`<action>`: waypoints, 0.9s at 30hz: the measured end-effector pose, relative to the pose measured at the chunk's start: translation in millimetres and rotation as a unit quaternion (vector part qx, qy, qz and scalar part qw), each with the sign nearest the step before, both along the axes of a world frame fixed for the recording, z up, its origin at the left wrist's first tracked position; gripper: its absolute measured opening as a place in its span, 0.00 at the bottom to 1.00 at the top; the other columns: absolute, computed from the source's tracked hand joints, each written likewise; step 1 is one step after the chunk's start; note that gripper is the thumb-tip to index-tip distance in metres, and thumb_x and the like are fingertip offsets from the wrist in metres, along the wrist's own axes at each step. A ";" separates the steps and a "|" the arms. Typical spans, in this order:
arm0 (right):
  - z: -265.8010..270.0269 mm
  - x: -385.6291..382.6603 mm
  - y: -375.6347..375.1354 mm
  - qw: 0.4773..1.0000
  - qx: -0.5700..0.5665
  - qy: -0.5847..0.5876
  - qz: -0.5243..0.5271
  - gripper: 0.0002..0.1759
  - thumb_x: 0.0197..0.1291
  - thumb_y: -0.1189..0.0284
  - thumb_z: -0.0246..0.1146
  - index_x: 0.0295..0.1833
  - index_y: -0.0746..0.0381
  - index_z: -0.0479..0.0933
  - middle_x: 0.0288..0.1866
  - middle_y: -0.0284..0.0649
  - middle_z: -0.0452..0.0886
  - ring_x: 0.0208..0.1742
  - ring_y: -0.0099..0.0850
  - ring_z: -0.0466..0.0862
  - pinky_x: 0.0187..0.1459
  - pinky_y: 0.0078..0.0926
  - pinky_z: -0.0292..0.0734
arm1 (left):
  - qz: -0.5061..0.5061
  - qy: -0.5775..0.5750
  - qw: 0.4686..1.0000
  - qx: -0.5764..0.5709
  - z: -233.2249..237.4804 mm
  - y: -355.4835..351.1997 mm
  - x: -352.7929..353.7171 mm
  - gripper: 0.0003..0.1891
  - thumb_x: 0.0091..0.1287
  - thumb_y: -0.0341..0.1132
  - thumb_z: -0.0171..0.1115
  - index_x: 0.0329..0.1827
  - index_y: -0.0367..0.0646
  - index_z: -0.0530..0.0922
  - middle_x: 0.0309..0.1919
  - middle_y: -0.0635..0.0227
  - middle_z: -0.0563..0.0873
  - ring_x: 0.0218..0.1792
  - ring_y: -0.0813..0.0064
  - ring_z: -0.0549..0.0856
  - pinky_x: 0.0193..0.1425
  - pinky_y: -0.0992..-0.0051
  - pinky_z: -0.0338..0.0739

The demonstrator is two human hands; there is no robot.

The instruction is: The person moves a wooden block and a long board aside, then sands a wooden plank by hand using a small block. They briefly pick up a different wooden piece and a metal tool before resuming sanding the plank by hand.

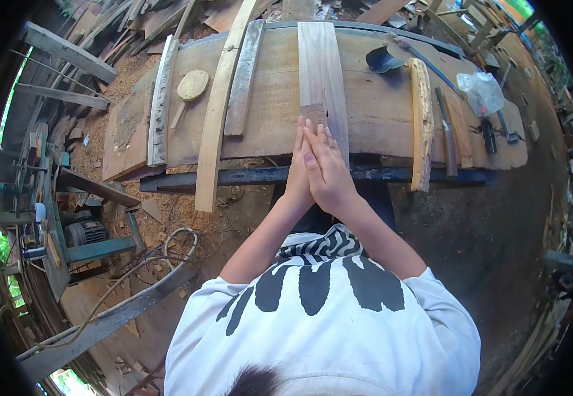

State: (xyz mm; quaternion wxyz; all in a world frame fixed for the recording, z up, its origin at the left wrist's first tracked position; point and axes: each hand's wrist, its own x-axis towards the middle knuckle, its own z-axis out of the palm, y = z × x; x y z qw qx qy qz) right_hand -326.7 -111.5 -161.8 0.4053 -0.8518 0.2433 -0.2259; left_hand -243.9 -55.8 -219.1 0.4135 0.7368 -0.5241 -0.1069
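Note:
My left hand [298, 173] and my right hand [329, 165] are pressed palm to palm, with fingers stretched out and pointing away from me. No object shows between them. They lie over the near end of a pale wooden plank [319, 59] that runs from the far edge of the workbench [382, 125] toward me. My fingertips overlap a darker brown patch [312, 113] on the plank, and part of the patch is hidden under them.
Left of the plank lie several wood strips [223, 99] and a round wooden paddle [192, 86]. To the right are a dark scoop-like piece [383, 61], a rough stick [421, 125], a long chisel-like tool [446, 132] and a clear plastic bag [481, 92]. A motor [87, 231] stands at lower left.

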 end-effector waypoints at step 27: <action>-113.3 220.8 -258.9 0.833 -0.436 0.320 -0.112 0.36 0.71 0.60 0.43 0.82 0.58 0.48 0.84 0.43 0.51 0.84 0.37 0.51 0.81 0.40 0.41 | 0.005 -0.219 0.944 0.246 21.8 -313.4 208.4 0.38 0.74 0.46 0.45 0.78 0.25 0.49 0.78 0.33 0.51 0.80 0.38 0.46 0.83 0.55 0.45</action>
